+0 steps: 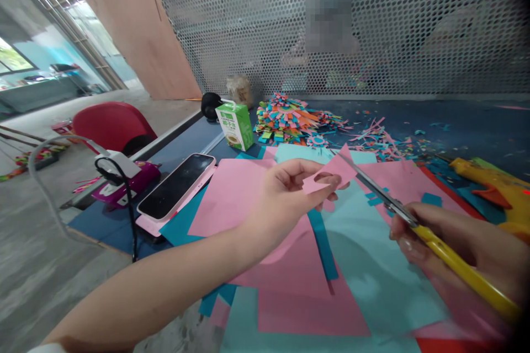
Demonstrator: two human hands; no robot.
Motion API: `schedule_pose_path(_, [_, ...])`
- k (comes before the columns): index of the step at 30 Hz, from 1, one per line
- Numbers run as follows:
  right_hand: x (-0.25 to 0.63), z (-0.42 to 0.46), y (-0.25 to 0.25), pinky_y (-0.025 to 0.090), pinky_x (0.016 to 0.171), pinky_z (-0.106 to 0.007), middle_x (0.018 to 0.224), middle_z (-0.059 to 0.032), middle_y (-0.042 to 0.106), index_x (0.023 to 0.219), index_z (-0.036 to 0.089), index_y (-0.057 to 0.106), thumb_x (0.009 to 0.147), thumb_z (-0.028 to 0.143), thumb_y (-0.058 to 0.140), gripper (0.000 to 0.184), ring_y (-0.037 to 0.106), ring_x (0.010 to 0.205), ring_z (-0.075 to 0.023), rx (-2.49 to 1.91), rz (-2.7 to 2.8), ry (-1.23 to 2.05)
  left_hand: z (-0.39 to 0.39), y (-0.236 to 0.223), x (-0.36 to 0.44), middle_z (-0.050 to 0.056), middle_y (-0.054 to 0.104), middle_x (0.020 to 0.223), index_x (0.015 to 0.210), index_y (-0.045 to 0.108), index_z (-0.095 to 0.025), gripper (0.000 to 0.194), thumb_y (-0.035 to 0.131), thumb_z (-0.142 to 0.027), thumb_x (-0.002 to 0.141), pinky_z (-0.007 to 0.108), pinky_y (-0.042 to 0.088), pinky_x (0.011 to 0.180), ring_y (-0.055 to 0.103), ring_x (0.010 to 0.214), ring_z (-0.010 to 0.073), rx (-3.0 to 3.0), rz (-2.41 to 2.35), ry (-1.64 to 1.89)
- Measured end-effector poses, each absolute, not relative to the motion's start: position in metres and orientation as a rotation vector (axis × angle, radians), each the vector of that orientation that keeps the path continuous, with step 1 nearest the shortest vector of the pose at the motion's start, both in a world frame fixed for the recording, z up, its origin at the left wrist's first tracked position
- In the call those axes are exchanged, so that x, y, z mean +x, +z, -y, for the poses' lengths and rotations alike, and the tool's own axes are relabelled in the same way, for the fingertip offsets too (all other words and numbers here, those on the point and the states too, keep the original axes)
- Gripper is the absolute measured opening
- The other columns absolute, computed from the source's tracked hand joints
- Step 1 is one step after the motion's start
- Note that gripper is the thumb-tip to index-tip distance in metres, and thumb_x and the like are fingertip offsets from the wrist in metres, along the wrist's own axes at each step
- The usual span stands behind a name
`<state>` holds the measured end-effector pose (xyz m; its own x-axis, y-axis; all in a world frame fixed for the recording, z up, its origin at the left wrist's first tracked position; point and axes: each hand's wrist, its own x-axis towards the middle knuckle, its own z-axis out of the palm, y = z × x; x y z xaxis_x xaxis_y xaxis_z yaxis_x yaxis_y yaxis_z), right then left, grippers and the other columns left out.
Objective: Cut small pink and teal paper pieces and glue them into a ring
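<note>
Pinched in my left hand (290, 185) is a small piece of pink paper (337, 165) with a rounded cut-out near my thumb. My right hand (459, 253) grips a pair of scissors (399, 210) with yellow handles. Their metal blades point up and left, reaching the right side of the pink piece; whether they touch it I cannot tell. Beneath both hands lie overlapping pink sheets (232, 193) and light blue sheets (364, 253). A dark teal paper strip (323, 245) rests across them, and small teal scraps lie near the scissors.
Behind the sheets sits a pile of colourful fringed paper (285, 118), beside a green drink carton (235, 126). A phone (176, 186) lies at left near a purple device (128, 185) with cables. At right is a yellow glue gun (488, 185). A perforated metal screen (256, 27) stands behind.
</note>
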<state>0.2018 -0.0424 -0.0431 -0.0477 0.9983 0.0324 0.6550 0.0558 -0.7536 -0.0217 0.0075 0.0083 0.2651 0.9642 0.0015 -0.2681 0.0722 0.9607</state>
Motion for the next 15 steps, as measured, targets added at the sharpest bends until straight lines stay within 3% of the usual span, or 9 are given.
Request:
schedule_pose_path(6, [0.22, 0.036, -0.051, 0.045, 0.046, -0.024, 0.067, 0.0003, 0.057, 0.086, 0.027, 0.058, 0.071, 0.072, 0.058, 0.047, 0.054, 0.057, -0.0193, -1.655, 1.809, 1.004, -0.008, 0.007, -0.023, -0.002, 0.063, 0.063, 0.068, 0.067, -0.017, 0.015, 0.076, -0.026, 0.074, 0.024, 0.044, 0.059, 0.057, 0.056, 0.0086, 1.112, -0.829, 1.097])
schedule_pose_path(15, [0.213, 0.038, -0.052, 0.047, 0.045, -0.024, 0.065, 0.0012, 0.059, 0.081, 0.027, 0.059, 0.074, 0.068, 0.058, 0.041, 0.056, 0.054, -0.0184, -1.611, 1.824, 0.826, -0.007, 0.01, -0.024, -0.002, 0.061, 0.061, 0.067, 0.068, -0.017, 0.018, 0.08, -0.03, 0.07, 0.023, 0.043, 0.058, 0.055, 0.054, 0.0079, 1.137, -0.851, 1.094])
